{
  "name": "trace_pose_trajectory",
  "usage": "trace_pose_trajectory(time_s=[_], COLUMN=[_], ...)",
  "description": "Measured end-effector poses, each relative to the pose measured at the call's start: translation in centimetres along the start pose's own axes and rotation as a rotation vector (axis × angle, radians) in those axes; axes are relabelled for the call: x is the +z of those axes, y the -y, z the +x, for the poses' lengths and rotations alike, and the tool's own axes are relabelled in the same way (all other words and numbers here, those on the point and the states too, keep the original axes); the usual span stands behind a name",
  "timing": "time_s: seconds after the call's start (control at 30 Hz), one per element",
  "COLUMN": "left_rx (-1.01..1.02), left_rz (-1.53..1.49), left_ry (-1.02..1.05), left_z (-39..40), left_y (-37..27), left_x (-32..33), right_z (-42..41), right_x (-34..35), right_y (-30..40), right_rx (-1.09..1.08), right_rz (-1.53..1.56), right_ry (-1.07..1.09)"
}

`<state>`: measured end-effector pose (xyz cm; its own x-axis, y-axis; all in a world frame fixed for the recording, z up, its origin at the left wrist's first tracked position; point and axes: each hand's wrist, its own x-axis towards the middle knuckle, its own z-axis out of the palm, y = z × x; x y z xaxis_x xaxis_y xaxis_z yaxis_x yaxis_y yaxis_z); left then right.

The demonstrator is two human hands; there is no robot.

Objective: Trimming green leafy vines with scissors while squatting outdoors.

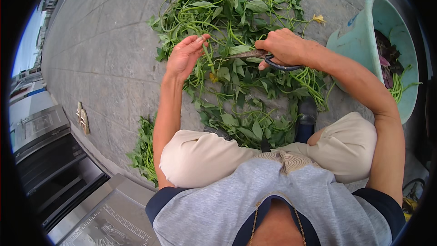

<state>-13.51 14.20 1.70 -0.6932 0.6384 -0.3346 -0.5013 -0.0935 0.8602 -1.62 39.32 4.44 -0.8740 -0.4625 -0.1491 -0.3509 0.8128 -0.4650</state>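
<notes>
A large heap of leafy green vines [235, 3] is spread over the paving before me. My left hand [187, 54] pinches a green vine stem [207, 54] between thumb and fingers, its lower end hanging free. In my right hand [285, 49] is a pair of scissors [251, 54] with dark handles and worn, rusty-looking blades. The blades point left towards the stem, with a small gap between them and it. Below the right hand, a bunch of bare green stems [310, 85] lies on the leaves.
A pale green plastic tub [344, 46] stands tilted at the right, holding purple leaves [387, 51] and green stems [399, 90]. Another pile of greens [146, 153] lies left of my knee. A pair of slippers [82, 118] rests on the paving near a metal door [106, 218].
</notes>
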Motion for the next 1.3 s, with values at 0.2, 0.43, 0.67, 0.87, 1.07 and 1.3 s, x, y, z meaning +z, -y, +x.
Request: trace_pose_trajectory(time_s=[0.2,0.43,0.67,0.87,1.07,1.3], left_rx=[-0.12,-0.035,0.084,-0.129,-0.251,-0.236], left_rz=[-0.052,-0.102,0.492,-0.06,-0.228,-0.157], left_ry=[-0.072,-0.211,-0.426,-0.168,-0.064,-0.053], left_z=[-3.4,-6.0,-7.6,-6.5,-4.9,-3.4], left_y=[2.0,2.0,1.3,2.6,2.5,3.1], left_x=[-0.3,1.2,0.0,-2.7,-2.1,-1.3], right_z=[-0.2,2.2,3.3,1.5,-0.5,0.9], right_x=[-2.0,0.2,0.0,-1.5,-2.7,-0.4], right_y=[0.5,2.6,-0.1,-2.2,0.0,3.4], right_rx=[0.15,0.108,0.36,0.389,0.178,0.075], right_rz=[0.283,0.468,0.563,0.295,0.208,0.453], right_ry=[0.038,0.245,-0.284,0.207,0.416,0.376])
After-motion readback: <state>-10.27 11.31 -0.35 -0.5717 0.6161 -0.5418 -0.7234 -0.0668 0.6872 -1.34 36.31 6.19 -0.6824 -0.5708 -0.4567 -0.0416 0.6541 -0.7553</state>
